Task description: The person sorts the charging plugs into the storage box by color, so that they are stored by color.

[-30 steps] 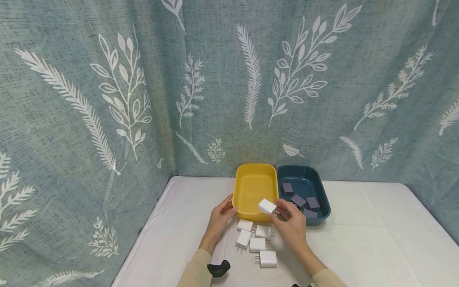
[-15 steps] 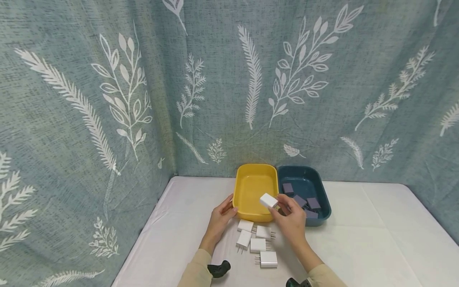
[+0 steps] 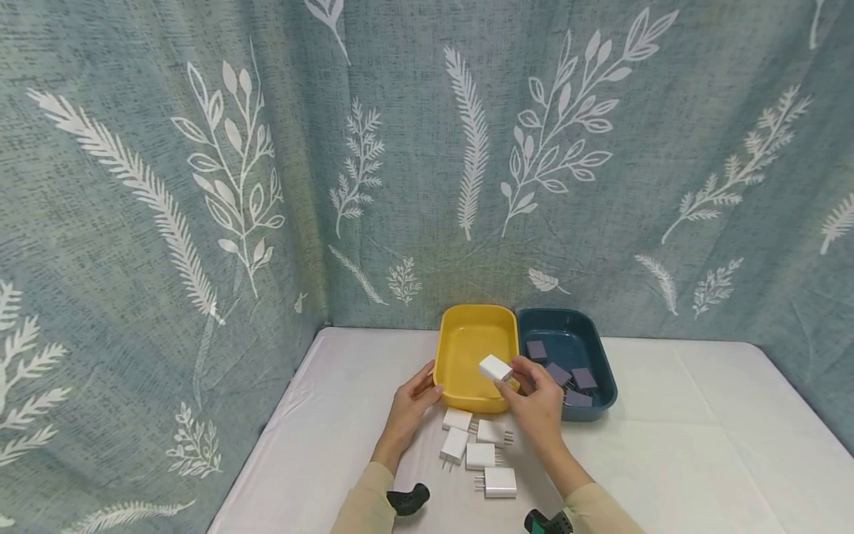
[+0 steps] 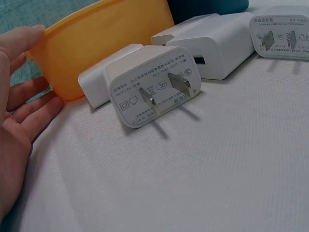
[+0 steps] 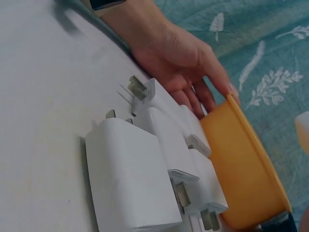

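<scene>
In the head view my right hand [image 3: 537, 400] pinches a white charger [image 3: 496, 368] between thumb and fingers, over the near right part of the yellow bin [image 3: 475, 406]. My left hand [image 3: 408, 415] touches that bin's near left corner. Its thumb tip lies at the rim and its relaxed fingers rest along the wall, as the left wrist view shows. Several more white chargers [image 3: 500, 482] lie on the cloth in front of the bin, one with its two flat prongs [image 4: 179, 83] facing the left wrist camera. The right wrist view catches only a sliver of the held charger [image 5: 303, 130].
To the right of the yellow bin stands a dark blue bin [image 3: 606, 371], holding several dark purple chargers [image 3: 536, 350]. A teal curtain [image 3: 400, 185] with white leaf prints hangs behind. White cloth [image 3: 694, 430] covers the table.
My right hand has shifted slightly up and left with the white charger, farther over the yellow bin. The left hand and the chargers on the cloth stay put.
</scene>
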`<state>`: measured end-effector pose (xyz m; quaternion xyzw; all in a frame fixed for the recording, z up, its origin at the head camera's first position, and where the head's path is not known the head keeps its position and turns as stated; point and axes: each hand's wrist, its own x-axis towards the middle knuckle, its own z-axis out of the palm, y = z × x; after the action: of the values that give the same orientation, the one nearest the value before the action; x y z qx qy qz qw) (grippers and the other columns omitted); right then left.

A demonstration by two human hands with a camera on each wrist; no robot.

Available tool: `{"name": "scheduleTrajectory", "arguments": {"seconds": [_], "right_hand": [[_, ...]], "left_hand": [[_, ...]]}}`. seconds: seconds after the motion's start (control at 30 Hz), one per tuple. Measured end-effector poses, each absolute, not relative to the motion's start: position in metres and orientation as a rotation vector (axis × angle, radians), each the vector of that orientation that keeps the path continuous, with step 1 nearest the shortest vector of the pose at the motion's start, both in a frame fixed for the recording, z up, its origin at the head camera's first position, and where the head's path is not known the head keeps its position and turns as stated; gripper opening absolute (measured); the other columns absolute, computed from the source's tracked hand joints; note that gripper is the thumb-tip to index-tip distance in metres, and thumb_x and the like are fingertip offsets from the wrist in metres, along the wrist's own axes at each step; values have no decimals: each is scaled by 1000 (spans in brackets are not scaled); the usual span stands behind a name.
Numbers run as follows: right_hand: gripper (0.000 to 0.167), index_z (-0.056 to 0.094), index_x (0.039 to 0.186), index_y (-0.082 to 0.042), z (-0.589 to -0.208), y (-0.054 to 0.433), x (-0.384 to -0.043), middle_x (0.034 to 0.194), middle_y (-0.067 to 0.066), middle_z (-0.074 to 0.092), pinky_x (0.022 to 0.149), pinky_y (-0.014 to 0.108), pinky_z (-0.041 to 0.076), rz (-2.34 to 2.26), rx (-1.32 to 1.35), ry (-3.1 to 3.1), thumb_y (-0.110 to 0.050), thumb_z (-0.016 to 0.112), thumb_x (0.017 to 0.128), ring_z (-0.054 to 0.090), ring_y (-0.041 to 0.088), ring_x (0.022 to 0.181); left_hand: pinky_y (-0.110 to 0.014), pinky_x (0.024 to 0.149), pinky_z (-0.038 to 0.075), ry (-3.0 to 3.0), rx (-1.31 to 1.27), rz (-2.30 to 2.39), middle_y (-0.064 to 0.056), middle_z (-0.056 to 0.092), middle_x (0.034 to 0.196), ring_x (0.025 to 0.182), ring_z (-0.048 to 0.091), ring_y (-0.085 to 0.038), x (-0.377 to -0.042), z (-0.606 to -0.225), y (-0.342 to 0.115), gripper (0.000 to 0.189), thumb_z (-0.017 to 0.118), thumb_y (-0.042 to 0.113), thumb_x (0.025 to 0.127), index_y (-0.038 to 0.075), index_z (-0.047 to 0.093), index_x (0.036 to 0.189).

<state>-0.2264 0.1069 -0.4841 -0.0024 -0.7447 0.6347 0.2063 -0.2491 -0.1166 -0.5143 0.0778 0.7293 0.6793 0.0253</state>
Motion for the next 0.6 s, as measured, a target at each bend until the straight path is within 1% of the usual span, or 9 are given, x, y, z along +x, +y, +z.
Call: {"name": "scheduleTrajectory", "arguments": {"seconds": [0.1,0.3,0.4,0.53,0.6], "right_hand": [[51,62,121,5,-485,105,-228,118,16,64,94,22,52,1773,-12,-2083,4,80,74,65,29,113],[55,59,126,4,-488,108,-233,123,15,63,99,22,50,1730,16,-2173,2,80,75,61,27,120],[55,59,125,3,-490,110,-232,120,15,64,97,23,51,1706,19,-2193,1,80,75,63,27,117],[53,61,124,1,-493,112,-229,118,13,66,93,21,53,1671,15,-2209,-1,81,75,66,26,113],[52,61,124,0,-493,113,-228,117,12,66,92,21,53,1659,18,-2210,-2,81,76,66,24,110]], "left_hand": [[-19,96,51,2255,239,2104,-20,53,141,127,56,-29,-250,-515,-117,59,64,17,94,8,41,148],[-23,98,51,2291,236,2114,-20,53,142,127,56,-30,-262,-540,-117,59,64,22,95,11,42,148],[-24,100,51,2293,212,2114,-16,54,142,128,56,-27,-265,-546,-117,59,66,25,94,16,44,148],[-26,102,49,2294,199,2120,-12,55,142,128,56,-26,-264,-545,-117,59,67,28,92,21,46,147],[-28,103,49,2297,212,2123,-13,55,142,129,55,-27,-264,-544,-117,59,67,28,93,20,45,147]]}}
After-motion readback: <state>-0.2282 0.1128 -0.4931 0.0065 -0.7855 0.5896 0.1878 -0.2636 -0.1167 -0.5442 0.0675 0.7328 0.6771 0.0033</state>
